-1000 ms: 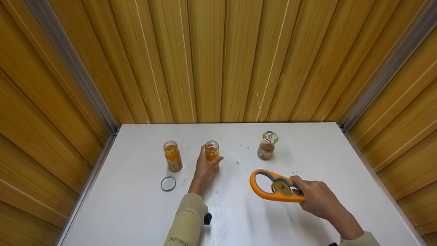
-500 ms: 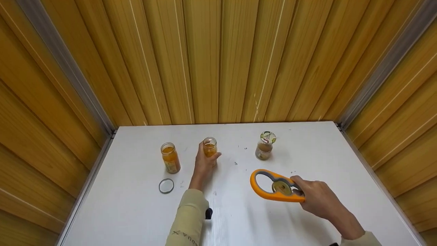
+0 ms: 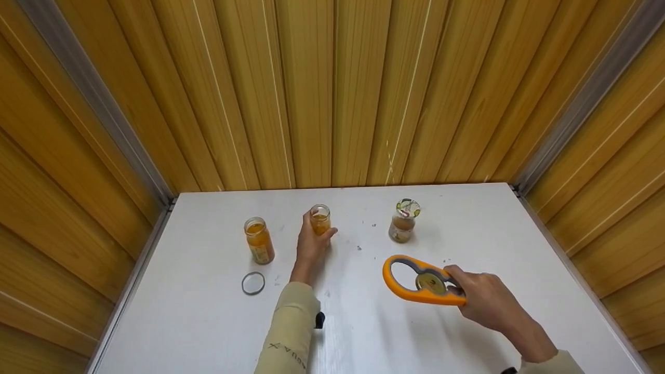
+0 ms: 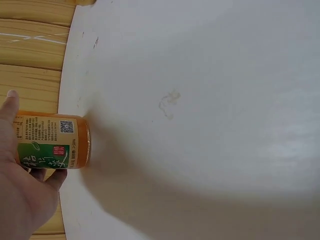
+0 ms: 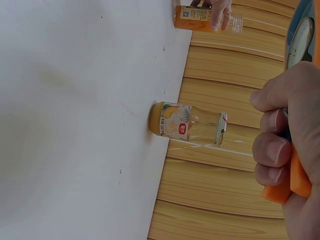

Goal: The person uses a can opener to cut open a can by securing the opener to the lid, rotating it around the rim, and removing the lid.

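My left hand (image 3: 311,244) grips a lidless glass jar (image 3: 320,219) of orange contents near the table's middle. In the left wrist view the jar's green and tan label (image 4: 45,142) shows, and its base is at or just above the table; I cannot tell which. The right hand (image 3: 486,298) holds an orange and grey jar opener (image 3: 423,297) by its handles, raised over the table. A round gold lid (image 3: 430,283) sits within the opener's grip. Right of the left hand stands a capped jar (image 3: 402,228) with pale brown contents and a patterned lid (image 3: 408,208).
Another lidless jar (image 3: 260,241) of orange contents stands upright at the left. In front of it a loose round lid (image 3: 253,283) lies on the white table (image 3: 197,322). Ribbed wood-look walls (image 3: 306,93) enclose the back and both sides.
The left hand has moved slightly farther back with its jar. The right hand and opener have barely moved. The head view has shifted a little.
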`<state>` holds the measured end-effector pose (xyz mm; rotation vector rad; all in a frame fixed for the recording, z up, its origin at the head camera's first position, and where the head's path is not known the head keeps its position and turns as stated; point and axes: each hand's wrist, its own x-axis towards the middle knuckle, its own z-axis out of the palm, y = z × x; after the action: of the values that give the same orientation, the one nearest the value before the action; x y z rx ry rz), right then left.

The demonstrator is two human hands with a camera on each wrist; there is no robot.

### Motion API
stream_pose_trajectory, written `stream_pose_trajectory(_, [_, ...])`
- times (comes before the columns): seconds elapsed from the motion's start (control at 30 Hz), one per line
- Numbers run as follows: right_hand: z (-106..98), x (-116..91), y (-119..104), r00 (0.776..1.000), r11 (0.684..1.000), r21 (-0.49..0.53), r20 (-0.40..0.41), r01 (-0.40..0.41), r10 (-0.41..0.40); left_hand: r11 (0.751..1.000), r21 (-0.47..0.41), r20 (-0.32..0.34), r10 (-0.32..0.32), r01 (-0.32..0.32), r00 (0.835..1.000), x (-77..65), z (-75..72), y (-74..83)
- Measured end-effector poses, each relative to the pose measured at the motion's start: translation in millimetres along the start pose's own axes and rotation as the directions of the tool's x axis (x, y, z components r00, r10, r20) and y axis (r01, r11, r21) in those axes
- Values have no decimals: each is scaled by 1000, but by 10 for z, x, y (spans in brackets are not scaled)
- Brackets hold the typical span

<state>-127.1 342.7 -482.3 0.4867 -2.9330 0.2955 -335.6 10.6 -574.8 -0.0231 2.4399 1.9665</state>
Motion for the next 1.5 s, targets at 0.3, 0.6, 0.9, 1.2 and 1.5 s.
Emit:
stream_pose_trajectory(0.3, [9, -15, 18, 997, 998, -16, -62, 54, -55, 997, 78, -45, 12, -9, 999, -19, 3, 29])
stream_pose_trajectory(0.6, [-26, -27, 20, 999, 1000, -16, -28, 22, -23, 992, 7, 18, -123, 123, 992, -36, -51, 118])
stream_pose_trajectory(0.9, [-52, 0, 1, 999, 1000, -11, -36, 29, -29, 989, 89, 50, -121, 116, 991, -175, -129, 117])
stream_pose_trajectory(1.2, [-13, 14, 31, 992, 997, -22, -102, 70, -72, 987, 123, -17, -100, 101, 995, -347, -191, 115])
stream_pose_trajectory(1.5, [-25, 43, 11, 987, 994, -20, -118, 106, -107, 984, 167, -42, -55, 61, 998, -602, -315, 169])
